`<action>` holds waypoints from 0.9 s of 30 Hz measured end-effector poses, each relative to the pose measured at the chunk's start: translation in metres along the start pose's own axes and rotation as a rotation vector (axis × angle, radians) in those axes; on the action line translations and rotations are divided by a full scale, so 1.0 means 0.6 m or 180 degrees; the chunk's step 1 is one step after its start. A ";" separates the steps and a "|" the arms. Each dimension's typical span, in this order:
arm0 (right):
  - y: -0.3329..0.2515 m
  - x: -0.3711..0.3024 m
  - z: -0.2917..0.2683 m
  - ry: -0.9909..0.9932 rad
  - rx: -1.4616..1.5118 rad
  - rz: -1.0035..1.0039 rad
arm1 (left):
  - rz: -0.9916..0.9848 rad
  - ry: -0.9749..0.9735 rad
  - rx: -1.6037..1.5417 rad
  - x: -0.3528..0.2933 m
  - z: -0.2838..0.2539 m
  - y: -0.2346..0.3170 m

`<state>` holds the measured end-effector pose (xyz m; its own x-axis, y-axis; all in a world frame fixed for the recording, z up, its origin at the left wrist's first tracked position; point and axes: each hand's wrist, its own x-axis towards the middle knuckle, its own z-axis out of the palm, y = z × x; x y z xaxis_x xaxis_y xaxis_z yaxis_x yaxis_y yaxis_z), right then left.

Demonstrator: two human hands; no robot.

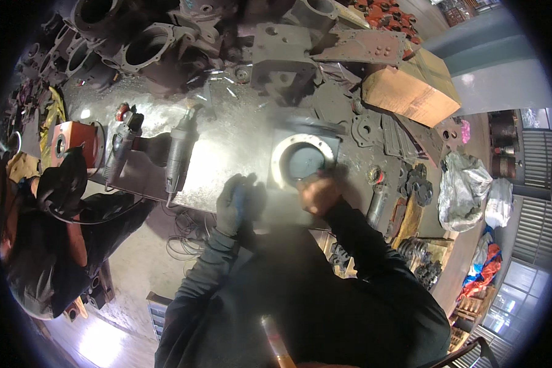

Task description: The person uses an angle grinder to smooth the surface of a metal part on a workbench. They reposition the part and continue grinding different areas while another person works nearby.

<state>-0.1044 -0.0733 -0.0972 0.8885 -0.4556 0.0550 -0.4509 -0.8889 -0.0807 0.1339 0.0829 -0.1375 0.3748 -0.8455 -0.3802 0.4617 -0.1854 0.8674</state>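
A metal part with a pale, bright ring flange (pixel 278 161) lies on the table in front of me, its round opening showing grey inside. My right hand (pixel 320 193) is bare and closed into a fist at the ring's lower right edge. Something small and dark may be in its fingers, too blurred to name. My left hand (pixel 230 206), in a grey glove with blue on it, is to the left of the ring. Its fingers curl inward beside a hazy pale area, and what they grip, if anything, is smeared.
Two power grinders (pixel 176 156) (pixel 121 147) lie on the metal table (pixel 227 126) at left, near an orange box (pixel 73 144). Large castings (pixel 282 61) line the back. A cardboard box (pixel 411 89), flat metal plates (pixel 398 135) and a plastic bag (pixel 463 193) are at right. Cables (pixel 187 239) hang below the table.
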 end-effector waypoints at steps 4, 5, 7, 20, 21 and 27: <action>0.010 -0.047 0.038 -0.0611 0.0310 -0.0005 | -0.0184 -0.0504 -0.0061 -0.011 0.038 0.002; 0.010 -0.059 0.047 -0.0358 0.0447 0.0234 | -0.0231 -0.0588 0.0092 -0.011 0.042 0.002; 0.005 -0.081 0.068 0.0181 0.0702 0.0716 | -0.0343 -0.0827 0.0189 -0.011 0.051 -0.004; -0.026 -0.097 0.054 0.0556 -0.0313 0.0347 | 0.0909 -0.0292 0.2092 0.029 0.184 -0.004; -0.033 -0.098 0.034 0.0679 -0.0418 0.0369 | 0.1117 -0.0152 0.2340 0.033 0.198 -0.007; -0.043 -0.099 -0.015 0.0779 0.0406 0.0148 | 0.1012 -0.0093 0.1752 0.023 0.211 -0.038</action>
<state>-0.1462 -0.0238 -0.0895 0.8129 -0.5074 0.2857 -0.4626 -0.8607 -0.2124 0.0267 0.0118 -0.1219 0.3999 -0.9135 -0.0749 -0.1522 -0.1467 0.9774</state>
